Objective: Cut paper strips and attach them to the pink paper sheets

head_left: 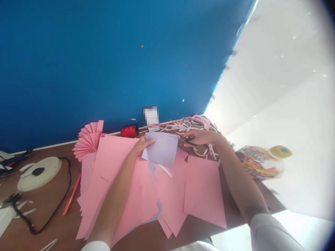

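While one pleated pink fan point(87, 141) looks finished, the left hand point(141, 144) pinches a whole lilac sheet point(162, 149); the right hand point(200, 137) grips scissors point(191, 142), pink sheets point(204, 190) waiting.

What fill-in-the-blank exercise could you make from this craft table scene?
1. The left hand holds a pale lavender paper sheet over flat sheets of ____ paper.
2. The right hand grips dark-handled scissors near a heap of ____ and pink paper strips.
3. A red spool of thread lies at the foot of the ____ wall.
4. The pleated pink paper fan lies to the ____ of the left hand.

Missing words: pink; white; blue; left.
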Demonstrator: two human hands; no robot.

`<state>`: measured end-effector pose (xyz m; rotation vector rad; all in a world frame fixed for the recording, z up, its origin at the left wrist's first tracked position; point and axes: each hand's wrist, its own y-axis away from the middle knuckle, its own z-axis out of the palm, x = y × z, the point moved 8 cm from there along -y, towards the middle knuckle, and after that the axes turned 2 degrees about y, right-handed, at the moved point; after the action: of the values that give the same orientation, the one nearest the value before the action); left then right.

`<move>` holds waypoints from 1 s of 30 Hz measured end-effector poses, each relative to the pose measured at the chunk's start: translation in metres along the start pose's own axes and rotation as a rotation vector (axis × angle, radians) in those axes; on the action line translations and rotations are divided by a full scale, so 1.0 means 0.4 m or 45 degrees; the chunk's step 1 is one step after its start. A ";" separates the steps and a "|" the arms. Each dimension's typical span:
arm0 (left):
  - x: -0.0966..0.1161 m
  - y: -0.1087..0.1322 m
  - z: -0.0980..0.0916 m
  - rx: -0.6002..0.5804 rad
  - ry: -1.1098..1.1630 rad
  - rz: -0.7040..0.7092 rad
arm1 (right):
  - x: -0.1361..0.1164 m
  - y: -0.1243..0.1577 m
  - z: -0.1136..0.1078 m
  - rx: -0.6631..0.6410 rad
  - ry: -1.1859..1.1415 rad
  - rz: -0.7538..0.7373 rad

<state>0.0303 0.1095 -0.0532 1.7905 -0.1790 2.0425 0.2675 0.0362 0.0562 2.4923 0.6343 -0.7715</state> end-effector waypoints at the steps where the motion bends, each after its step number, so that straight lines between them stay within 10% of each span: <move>1: 0.001 0.000 0.000 0.003 0.000 0.007 | -0.001 0.001 0.000 -0.001 0.005 -0.003; 30: 0.006 0.004 0.005 -0.003 0.000 -0.001 | -0.005 0.009 0.004 -0.053 -0.092 0.060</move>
<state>0.0313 0.1078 -0.0502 1.7884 -0.1807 2.0408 0.2674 0.0320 0.0571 2.4212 0.5581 -0.8182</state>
